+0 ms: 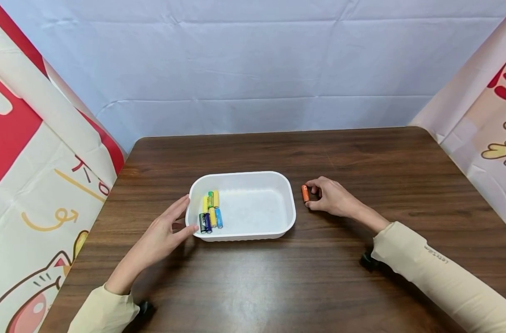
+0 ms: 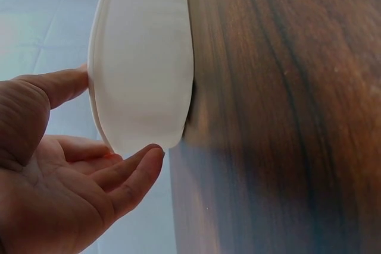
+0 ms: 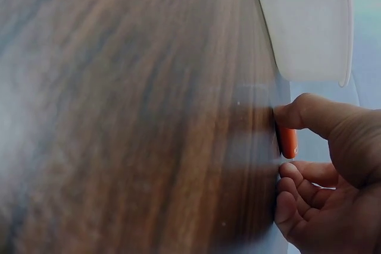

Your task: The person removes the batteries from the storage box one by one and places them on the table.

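A white plastic tray (image 1: 255, 210) stands on the table with several small batteries (image 1: 212, 209) grouped at its left end, in yellow, green, blue and dark colours. My left hand (image 1: 163, 231) rests against the tray's left end. Its thumb touches the rim (image 2: 98, 111) near the front corner, and its loosely extended fingers lie along the side. Right of the tray, my right hand (image 1: 334, 198) pinches an orange battery (image 1: 305, 194) end to end between thumb and fingertips, down at the tabletop. Part of this battery (image 3: 289, 141) is hidden behind the thumb in the right wrist view.
The brown wood-grain table (image 1: 253, 286) has rounded far corners. A pale cloth (image 1: 253, 69) hangs behind it, and printed cloths hang at the left and right sides. A narrow strip of table separates the tray from the orange battery.
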The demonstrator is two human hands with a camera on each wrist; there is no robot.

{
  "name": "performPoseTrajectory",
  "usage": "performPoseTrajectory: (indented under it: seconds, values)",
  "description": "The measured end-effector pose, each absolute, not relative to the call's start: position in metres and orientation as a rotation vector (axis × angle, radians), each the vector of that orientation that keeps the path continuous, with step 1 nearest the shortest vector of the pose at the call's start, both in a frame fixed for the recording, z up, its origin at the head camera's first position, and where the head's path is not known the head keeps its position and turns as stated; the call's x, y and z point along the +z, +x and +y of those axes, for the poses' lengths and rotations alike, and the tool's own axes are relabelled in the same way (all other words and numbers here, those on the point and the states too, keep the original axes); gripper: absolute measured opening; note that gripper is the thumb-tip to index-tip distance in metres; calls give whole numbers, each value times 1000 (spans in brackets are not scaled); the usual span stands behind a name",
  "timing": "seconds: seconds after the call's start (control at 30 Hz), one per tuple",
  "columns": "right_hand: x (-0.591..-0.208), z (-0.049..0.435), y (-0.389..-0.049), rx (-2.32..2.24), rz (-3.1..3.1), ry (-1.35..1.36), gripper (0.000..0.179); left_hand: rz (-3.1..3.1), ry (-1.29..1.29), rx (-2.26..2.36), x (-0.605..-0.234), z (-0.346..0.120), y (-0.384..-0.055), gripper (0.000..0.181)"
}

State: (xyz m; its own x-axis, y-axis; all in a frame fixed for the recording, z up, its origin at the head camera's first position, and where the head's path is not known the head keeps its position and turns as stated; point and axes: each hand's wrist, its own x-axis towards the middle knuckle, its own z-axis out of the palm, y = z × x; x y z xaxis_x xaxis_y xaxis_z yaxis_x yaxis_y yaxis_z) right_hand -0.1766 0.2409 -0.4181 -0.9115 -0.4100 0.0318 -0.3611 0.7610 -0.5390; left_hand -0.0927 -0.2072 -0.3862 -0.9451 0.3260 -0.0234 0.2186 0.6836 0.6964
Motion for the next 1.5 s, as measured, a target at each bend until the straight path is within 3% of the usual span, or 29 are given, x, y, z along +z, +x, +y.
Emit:
performPoseTrajectory:
  seconds: [0.33, 0.5, 0.9, 1.5]
  values:
    - [-410, 243, -175, -914, 2856, -593, 57, 2748, 453, 1120, -387, -207, -93, 76]
    - [-392, 234, -172, -1095, 2916, -636, 48, 2753, 459, 1127, -388, -206, -93, 76]
    - [-363, 131, -169, -1389, 2628, -1058, 42, 2757, 463, 1141, -385, -204, -92, 76]
    - [-396, 41, -168, -1040, 2492, -790, 42, 2752, 488, 1161, -386, -207, -92, 75]
